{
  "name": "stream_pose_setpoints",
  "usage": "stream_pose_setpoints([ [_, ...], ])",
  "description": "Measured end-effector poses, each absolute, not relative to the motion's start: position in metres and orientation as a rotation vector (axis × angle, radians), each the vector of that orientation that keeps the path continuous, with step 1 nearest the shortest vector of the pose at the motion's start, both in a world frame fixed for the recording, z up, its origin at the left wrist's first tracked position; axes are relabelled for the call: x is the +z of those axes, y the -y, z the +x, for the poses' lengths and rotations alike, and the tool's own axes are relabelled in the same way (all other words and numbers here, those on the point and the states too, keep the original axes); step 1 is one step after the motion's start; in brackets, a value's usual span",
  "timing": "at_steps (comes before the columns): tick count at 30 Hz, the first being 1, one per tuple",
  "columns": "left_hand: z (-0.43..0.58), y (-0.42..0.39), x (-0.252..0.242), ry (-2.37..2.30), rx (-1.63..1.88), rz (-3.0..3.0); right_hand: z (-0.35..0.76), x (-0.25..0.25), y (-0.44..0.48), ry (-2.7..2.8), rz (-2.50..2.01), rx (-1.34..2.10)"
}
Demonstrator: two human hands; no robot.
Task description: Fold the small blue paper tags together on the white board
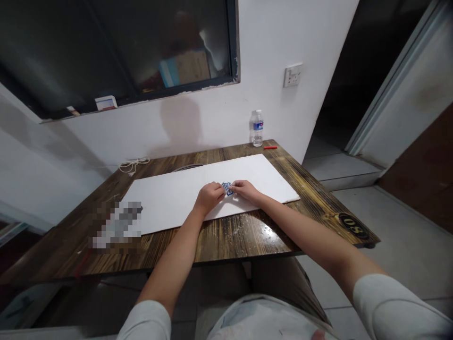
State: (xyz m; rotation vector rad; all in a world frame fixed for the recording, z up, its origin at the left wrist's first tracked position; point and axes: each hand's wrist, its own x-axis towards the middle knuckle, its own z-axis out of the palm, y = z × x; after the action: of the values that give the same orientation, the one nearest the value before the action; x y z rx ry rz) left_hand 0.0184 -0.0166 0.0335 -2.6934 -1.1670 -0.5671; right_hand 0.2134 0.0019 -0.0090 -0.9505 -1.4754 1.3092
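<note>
Your left hand [209, 198] and right hand [246, 191] meet at a small blue packet [227, 189], with white board [166, 198] to pass over on both sides. Past the far edge of the wooden table [233, 241], the wall [212, 125] stops you. A water bottle [257, 128] and red stick [270, 147] sit far right; a pixelated object [116, 225] lies near left.

Left hand [208, 197] and right hand [246, 190] pinching small blue card [228, 189] mid-frame, over white board [170, 203] on wooden table [244, 238]; water bottle [257, 128] upper right.
</note>
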Motion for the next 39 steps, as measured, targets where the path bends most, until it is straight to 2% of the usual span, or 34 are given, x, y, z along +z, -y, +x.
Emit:
stream_pose_setpoints([
  [7,0.016,0.011,0.025,0.988,-0.579,-2.636,0.214,-0.01,-0.003,1.507,-0.944,1.295],
  [13,0.016,0.01,0.024,0.876,-0.963,-2.692,0.214,-0.012,-0.004,1.51,-0.978,1.27],
  [17,0.017,0.013,0.029,1.117,-1.35,-2.668,0.213,-0.012,-0.004,1.494,-0.994,1.275],
  [24,0.024,0.005,0.02,1.821,-1.99,-2.7,0.213,-0.01,-0.002,1.475,-0.982,1.275],
  [30,0.031,0.011,0.013,2.262,-2.094,-2.566,0.214,-0.008,0.0,1.447,-0.938,1.254],
  [39,0.034,0.013,0.016,2.243,-2.329,-2.443,0.212,-0.013,-0.007,1.5,-0.807,1.158],
])
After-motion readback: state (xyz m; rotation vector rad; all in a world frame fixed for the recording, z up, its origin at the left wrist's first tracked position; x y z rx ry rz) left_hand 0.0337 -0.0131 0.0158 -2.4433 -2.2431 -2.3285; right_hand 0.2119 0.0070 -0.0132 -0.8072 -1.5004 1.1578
